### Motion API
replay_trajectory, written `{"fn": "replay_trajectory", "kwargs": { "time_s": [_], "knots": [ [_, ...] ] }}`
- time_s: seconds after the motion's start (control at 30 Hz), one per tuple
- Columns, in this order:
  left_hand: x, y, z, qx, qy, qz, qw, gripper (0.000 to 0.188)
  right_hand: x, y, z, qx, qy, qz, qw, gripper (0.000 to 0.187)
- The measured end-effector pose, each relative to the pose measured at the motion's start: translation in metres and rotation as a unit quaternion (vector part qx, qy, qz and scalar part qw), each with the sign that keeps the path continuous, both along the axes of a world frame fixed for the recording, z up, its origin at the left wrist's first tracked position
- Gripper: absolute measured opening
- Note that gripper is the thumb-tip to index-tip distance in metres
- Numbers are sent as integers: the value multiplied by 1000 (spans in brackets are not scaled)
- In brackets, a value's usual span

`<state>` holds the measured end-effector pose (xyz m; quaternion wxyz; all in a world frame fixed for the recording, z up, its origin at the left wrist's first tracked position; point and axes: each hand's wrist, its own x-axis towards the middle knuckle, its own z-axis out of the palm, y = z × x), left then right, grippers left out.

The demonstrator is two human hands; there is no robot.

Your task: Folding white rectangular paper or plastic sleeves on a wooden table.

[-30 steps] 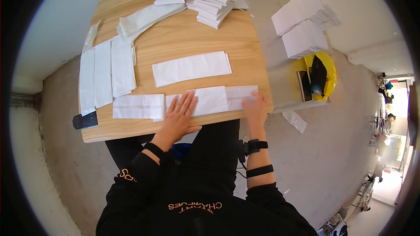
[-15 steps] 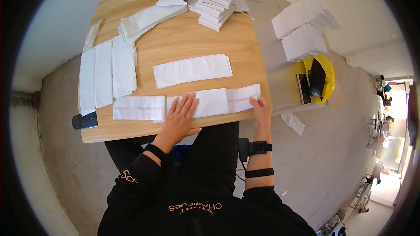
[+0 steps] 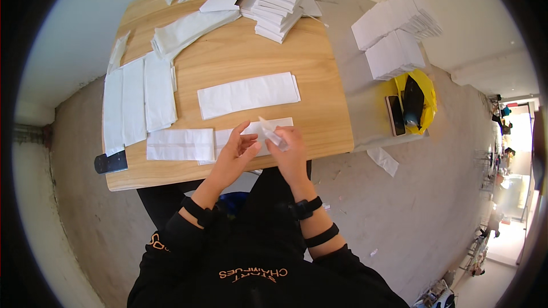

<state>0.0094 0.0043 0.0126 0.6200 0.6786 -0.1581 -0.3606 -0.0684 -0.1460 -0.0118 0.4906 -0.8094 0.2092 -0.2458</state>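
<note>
In my right hand (image 3: 292,157) is a thin, crumpled white sheet (image 3: 272,133), pinched between thumb and fingers. My left hand (image 3: 233,157) is raised close beside it, fingers apart and curved, with nothing visible in its grip. Beneath both hands a flat white folded sheet (image 3: 283,122) lies along the table's near edge, partly covered by them. To its left rests another folded white piece (image 3: 180,147) with a faint greyish band across it. Farther in, a long folded white stack (image 3: 248,96) lies on the wood.
Several long white folded pieces (image 3: 135,100) line the left side of the wooden table (image 3: 228,57). Stacked white packets (image 3: 279,0) stand at the back. On the right-hand surface are more white stacks (image 3: 394,54), a phone (image 3: 395,115) and a yellow bag (image 3: 429,108).
The right hand has moved left from the table's right end, bringing the banded sheet portion up, now crumpled. My left hand has lifted off the sheet it was pressing.
</note>
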Motion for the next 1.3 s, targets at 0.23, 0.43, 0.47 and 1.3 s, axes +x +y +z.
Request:
{"fn": "replay_trajectory", "kwargs": {
  "time_s": [0.23,0.43,0.47,1.3],
  "knots": [
    [4,-1,-8,49,23,-49,997,55,2,2,-6,-114,38,80,989,31],
    [5,2,-25,67,50,-4,996,54,-15,-27,6,-87,10,99,991,39],
    [5,1,-26,67,51,-6,996,54,-19,-35,2,-70,49,47,995,34],
    [-12,-8,-9,230,-544,-148,793,84,-14,-56,-21,-76,133,35,988,36]
  ]
}}
